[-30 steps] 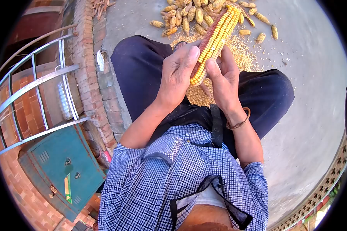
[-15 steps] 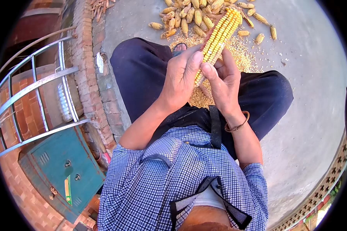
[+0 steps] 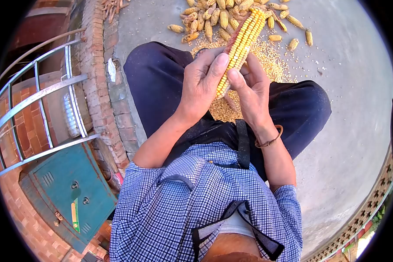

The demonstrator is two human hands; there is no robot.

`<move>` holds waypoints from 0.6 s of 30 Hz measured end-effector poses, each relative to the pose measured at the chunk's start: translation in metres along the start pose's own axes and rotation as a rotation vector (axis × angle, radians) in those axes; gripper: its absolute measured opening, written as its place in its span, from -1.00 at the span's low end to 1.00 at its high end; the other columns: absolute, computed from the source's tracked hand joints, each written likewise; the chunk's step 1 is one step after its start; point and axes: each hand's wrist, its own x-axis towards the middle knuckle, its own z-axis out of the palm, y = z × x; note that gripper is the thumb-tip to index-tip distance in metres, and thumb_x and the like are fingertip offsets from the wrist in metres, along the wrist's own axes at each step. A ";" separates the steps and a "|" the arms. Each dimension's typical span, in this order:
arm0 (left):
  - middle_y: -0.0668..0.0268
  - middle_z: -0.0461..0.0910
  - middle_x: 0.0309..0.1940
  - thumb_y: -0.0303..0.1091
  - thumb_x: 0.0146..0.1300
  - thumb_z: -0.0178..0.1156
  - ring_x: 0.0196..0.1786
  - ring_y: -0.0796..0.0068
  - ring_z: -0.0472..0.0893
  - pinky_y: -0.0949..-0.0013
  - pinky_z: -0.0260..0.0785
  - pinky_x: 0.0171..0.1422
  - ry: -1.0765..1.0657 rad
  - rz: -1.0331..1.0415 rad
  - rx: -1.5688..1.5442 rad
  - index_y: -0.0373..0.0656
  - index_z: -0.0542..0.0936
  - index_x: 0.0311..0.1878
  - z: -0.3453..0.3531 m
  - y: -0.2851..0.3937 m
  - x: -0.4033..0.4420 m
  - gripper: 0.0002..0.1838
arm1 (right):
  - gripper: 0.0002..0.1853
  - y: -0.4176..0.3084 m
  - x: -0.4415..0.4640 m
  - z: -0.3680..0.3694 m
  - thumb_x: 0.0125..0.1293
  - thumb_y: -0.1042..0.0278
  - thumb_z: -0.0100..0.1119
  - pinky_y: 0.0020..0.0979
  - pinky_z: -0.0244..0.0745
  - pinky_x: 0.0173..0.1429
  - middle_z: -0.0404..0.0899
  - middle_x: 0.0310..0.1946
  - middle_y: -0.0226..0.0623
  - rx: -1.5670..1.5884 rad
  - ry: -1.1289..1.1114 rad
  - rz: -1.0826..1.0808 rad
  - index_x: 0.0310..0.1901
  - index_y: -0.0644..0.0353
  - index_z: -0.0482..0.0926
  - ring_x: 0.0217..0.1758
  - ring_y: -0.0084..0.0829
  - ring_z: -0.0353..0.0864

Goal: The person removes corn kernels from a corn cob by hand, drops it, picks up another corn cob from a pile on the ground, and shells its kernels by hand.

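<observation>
An ear of corn (image 3: 244, 41) is held at a slant above my lap, its top leaning away to the right. Yellow kernels cover most of it, and a bare reddish strip runs along its left edge. My left hand (image 3: 204, 72) is closed around the lower left side, thumb pressed on the kernels. From the other side, my right hand (image 3: 250, 85) grips the lower part, thumb on the front and fingers behind. Under the ear, loose kernels (image 3: 225, 111) lie heaped between my legs, with part of a reddish cob showing among them.
Beyond my knees lies a pile of corn cobs (image 3: 214, 19), with several stray ones to its right. Brick edging (image 3: 101, 87), a metal railing (image 3: 41, 94) and a green metal cabinet (image 3: 70, 192) stand on the left. Grey concrete (image 3: 353, 78) extends on the right.
The ear of corn has shifted slightly down and left in my hands. My left hand has moved a little left, its thumb lower on the ear.
</observation>
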 end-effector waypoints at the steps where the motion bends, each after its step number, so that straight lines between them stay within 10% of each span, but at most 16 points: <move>1: 0.34 0.58 -0.34 -0.19 0.56 -0.01 -0.21 0.60 0.49 0.43 0.38 -0.04 -0.003 0.020 0.027 -0.37 0.57 0.10 -0.001 -0.002 0.000 -0.61 | -0.53 -0.001 0.000 0.001 0.39 0.32 0.27 -0.47 0.47 0.15 0.59 -0.01 -0.24 -0.002 0.006 0.002 0.21 0.37 0.39 0.06 -0.54 0.54; 12: 0.04 0.62 -0.27 -0.33 0.54 -0.08 -0.22 0.25 0.61 0.32 0.42 -0.02 -0.062 0.237 0.348 -0.38 0.56 0.05 -0.005 -0.003 0.008 -0.68 | -0.52 0.002 -0.001 0.000 0.40 0.35 0.26 -0.47 0.49 0.10 0.63 -0.03 -0.22 -0.032 0.037 -0.016 0.25 0.37 0.38 0.04 -0.52 0.59; 18: 0.13 0.65 -0.12 -0.19 0.57 -0.06 0.00 0.33 0.61 0.30 0.39 0.16 -0.168 0.032 0.046 -0.39 0.51 0.14 -0.017 -0.003 0.011 -0.59 | -0.48 -0.003 0.002 -0.007 0.41 0.27 0.24 -0.45 0.63 -0.01 0.62 0.01 -0.15 0.104 0.013 0.105 0.27 0.38 0.35 0.00 -0.47 0.65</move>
